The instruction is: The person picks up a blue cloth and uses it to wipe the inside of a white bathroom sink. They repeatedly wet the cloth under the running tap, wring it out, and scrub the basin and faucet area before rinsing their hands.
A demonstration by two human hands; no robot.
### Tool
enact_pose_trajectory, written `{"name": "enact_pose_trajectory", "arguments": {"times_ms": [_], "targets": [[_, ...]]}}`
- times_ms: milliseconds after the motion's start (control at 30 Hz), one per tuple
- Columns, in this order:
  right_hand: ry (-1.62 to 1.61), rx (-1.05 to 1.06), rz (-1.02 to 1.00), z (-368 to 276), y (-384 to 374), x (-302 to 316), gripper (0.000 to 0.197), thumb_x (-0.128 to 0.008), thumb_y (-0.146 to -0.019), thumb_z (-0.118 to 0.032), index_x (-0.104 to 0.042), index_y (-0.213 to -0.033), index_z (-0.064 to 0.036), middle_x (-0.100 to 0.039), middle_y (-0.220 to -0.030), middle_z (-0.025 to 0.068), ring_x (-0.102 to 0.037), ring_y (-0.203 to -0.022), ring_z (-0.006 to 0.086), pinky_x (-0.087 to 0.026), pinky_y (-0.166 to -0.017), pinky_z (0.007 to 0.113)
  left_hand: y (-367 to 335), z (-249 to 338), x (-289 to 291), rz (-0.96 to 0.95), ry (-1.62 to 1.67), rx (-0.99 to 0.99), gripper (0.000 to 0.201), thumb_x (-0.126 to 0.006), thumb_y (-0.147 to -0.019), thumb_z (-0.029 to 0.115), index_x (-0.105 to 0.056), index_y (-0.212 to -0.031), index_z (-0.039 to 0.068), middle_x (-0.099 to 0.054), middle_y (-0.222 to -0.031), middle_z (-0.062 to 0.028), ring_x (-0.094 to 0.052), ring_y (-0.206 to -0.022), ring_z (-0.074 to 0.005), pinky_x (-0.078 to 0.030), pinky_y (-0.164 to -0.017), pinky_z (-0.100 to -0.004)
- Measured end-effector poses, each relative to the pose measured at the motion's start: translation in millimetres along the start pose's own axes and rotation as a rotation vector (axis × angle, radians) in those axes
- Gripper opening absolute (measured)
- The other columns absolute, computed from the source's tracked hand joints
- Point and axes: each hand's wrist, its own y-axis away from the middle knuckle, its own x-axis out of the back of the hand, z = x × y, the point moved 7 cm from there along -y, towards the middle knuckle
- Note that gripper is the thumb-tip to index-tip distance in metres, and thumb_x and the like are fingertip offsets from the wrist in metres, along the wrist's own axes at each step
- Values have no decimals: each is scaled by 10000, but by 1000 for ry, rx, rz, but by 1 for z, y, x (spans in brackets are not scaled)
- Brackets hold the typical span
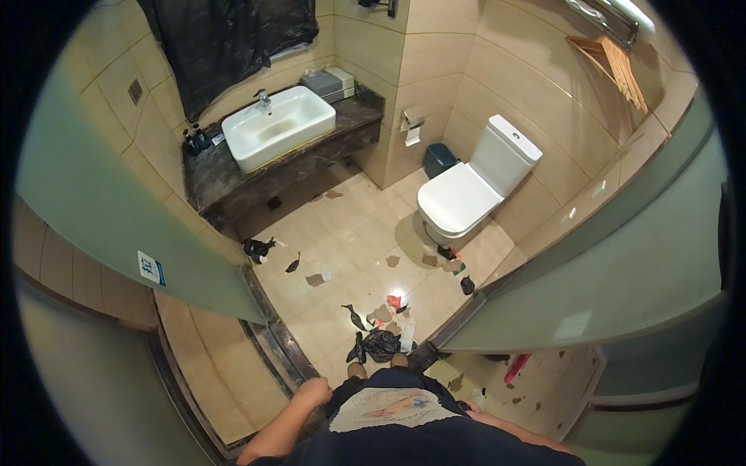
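Observation:
My left hand (314, 391) hangs beside my left hip, fingers curled in, with nothing seen in it. My right hand (476, 412) is low by my right hip, next to a small dark shape; its fingers are mostly hidden. On the tiles just before my shoes lies a crumpled black plastic bag (382, 345). Around it are torn brown scraps (380, 314), a red scrap (394, 301), a white strip (407, 335) and a twisted black plastic piece (355, 317). Neither hand touches the litter.
A white toilet (458, 200) stands at right, with a dark bin (440, 161) beside it. At far left, a washbasin (278, 130) sits on a dark counter (225, 180). Frosted glass panels (598, 287) flank the doorway. More black plastic (258, 248) lies at left; a red object (516, 368) lies right.

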Motion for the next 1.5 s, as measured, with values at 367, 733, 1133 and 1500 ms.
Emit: {"name": "enact_pose_trajectory", "arguments": {"times_ms": [367, 733, 1133, 1500], "targets": [[-160, 50, -340, -56, 29, 33, 685, -493, -885, -299, -249, -1482, -70, -358, -1442, 148, -426, -1247, 238, -339, -1015, 288, 6, 34, -17, -114, 75, -16, 310, -464, -864, 127, -645, -1090, 15, -631, -1134, -220, -608, -1055, -377, -489, -866, -446], [94, -310, -197, -91, 1, 24, 607, -444, -914, -537, -531, -1242, -34, -626, -1115, 153, -648, -910, 264, -530, -662, 414, -2, 6, -48, -34, 116, 3, 310, -423, -892, 163, -649, -1043, 14, -628, -1120, -232, -598, -1065, -380, -473, -888, -460], [-371, 131, 97, -104, 41, 27, 372, -668, -886, -202, -554, -1114, 68, -652, -811, 87, -635, -795, 179, -518, -659, 312, 7, 13, -37, -72, -41, -54, 292, -446, -890, 161, -637, -1062, 23, -632, -1118, -225, -606, -1057, -369, -485, -879, -453], [319, 104, 715, -83, -36, 19, 188, -585, -724, -90, -619, -889, -8, -645, -840, 219, -609, -861, 419, -468, -744, 467, -5, -2, -38, -71, -63, -97, 252, -489, -865, 132, -634, -1037, 17, -633, -1111, -225, -610, -1049, -364, -496, -864, -446]]}}
